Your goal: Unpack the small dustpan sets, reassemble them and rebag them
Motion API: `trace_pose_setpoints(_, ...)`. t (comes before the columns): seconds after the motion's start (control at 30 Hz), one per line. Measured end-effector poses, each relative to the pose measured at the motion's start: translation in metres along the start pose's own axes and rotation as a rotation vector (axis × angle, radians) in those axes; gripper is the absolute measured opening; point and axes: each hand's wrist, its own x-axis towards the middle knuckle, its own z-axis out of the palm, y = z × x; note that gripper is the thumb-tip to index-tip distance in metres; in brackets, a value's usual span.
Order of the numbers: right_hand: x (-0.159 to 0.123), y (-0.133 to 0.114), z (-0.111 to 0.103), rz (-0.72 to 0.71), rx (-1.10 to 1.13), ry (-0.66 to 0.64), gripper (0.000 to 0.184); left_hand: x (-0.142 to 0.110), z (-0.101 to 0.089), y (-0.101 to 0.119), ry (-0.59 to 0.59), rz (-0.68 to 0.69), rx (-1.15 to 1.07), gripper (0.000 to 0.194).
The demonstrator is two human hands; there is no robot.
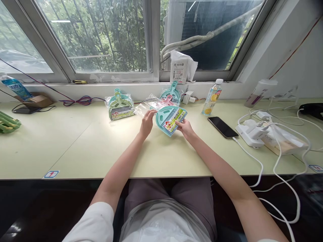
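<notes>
A small teal dustpan with a brush and a printed label card is held tilted above the table. My right hand grips its lower right edge, thumb on the label. My left hand is closed, with its fingertips pinched at the handle end on the left; the exact grip is partly hidden. Just behind my left hand lies a crumpled clear plastic bag. Farther back, a wrapped green dustpan and brush set stands to the left, and a wrapped teal set with a pink brush leans by the sill.
On the right are a drink bottle, a phone, and a power strip with white cables. A white package and a yellow cutter sit on the sill. Green plastic pieces lie far left.
</notes>
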Motion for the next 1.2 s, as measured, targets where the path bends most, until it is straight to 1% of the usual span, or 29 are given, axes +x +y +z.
trace_pose_setpoints(0.1,0.002,0.005,-0.001,0.001,0.050,0.024,0.020,-0.002,0.005,0.003,-0.030,0.031,-0.039,0.033)
trace_pose_setpoints(0.27,0.003,0.005,0.000,-0.027,0.013,-0.085,0.031,-0.004,0.009,0.007,-0.084,0.098,-0.068,0.034)
trace_pose_setpoints(0.33,0.001,0.003,0.002,-0.056,0.015,-0.087,0.035,-0.006,0.009,0.012,-0.064,0.101,-0.022,0.033)
trace_pose_setpoints(0.37,0.000,0.002,0.004,-0.070,0.024,-0.074,0.035,-0.007,0.010,0.015,-0.014,0.070,0.025,0.032)
trace_pose_setpoints(0.4,-0.002,0.001,0.005,-0.083,0.036,-0.057,0.035,-0.008,0.010,0.019,0.064,0.014,0.083,0.033)
trace_pose_setpoints(0.43,-0.003,0.000,0.006,-0.092,0.049,-0.041,0.035,-0.008,0.009,0.022,0.160,-0.065,0.143,0.040)
trace_pose_setpoints(0.5,-0.005,-0.002,0.007,-0.108,0.071,-0.019,0.034,-0.007,0.008,0.027,0.344,-0.263,0.231,0.061)
trace_pose_setpoints(0.53,-0.005,-0.003,0.007,-0.115,0.080,-0.014,0.033,-0.005,0.007,0.027,0.400,-0.360,0.238,0.068)
trace_pose_setpoints(0.57,-0.006,-0.004,0.008,-0.122,0.085,-0.012,0.033,-0.002,0.006,0.026,0.417,-0.445,0.210,0.070)
trace_pose_setpoints(0.6,-0.006,-0.004,0.008,-0.127,0.086,-0.012,0.032,0.001,0.005,0.023,0.396,-0.514,0.137,0.069)
trace_pose_setpoints(0.63,-0.006,-0.004,0.008,-0.130,0.084,-0.012,0.032,0.004,0.004,0.020,0.332,-0.563,0.019,0.066)
trace_pose_setpoints(0.67,-0.006,-0.004,0.008,-0.132,0.080,-0.013,0.032,0.007,0.004,0.016,0.234,-0.594,-0.137,0.063)
trace_pose_setpoints(0.73,-0.006,-0.003,0.009,-0.132,0.073,-0.018,0.031,0.011,0.005,0.009,0.012,-0.607,-0.493,0.059)
trace_pose_setpoints(0.77,-0.006,-0.003,0.009,-0.131,0.072,-0.020,0.031,0.011,0.007,0.007,-0.080,-0.599,-0.659,0.059)
trace_pose_setpoints(0.8,-0.006,-0.002,0.009,-0.131,0.073,-0.022,0.031,0.010,0.010,0.006,-0.146,-0.592,-0.800,0.059)
trace_pose_setpoints(0.83,-0.006,-0.001,0.010,-0.133,0.076,-0.024,0.031,0.008,0.013,0.007,-0.188,-0.590,-0.912,0.059)
trace_pose_setpoints(0.93,-0.006,0.000,0.010,-0.149,0.089,-0.010,0.031,-0.001,0.022,0.015,-0.270,-0.637,-1.105,0.056)
trace_pose_setpoints(1.03,-0.005,0.002,0.010,-0.164,0.104,0.019,0.029,-0.006,0.026,0.025,-0.337,-0.666,-1.180,0.056)
trace_pose_setpoints(1.1,-0.004,0.003,0.011,-0.169,0.115,0.027,0.029,-0.007,0.026,0.032,-0.339,-0.628,-1.206,0.059)
trace_pose_setpoints(1.2,-0.005,0.004,0.013,-0.178,0.136,0.028,0.027,-0.007,0.027,0.040,-0.290,-0.543,-1.208,0.063)
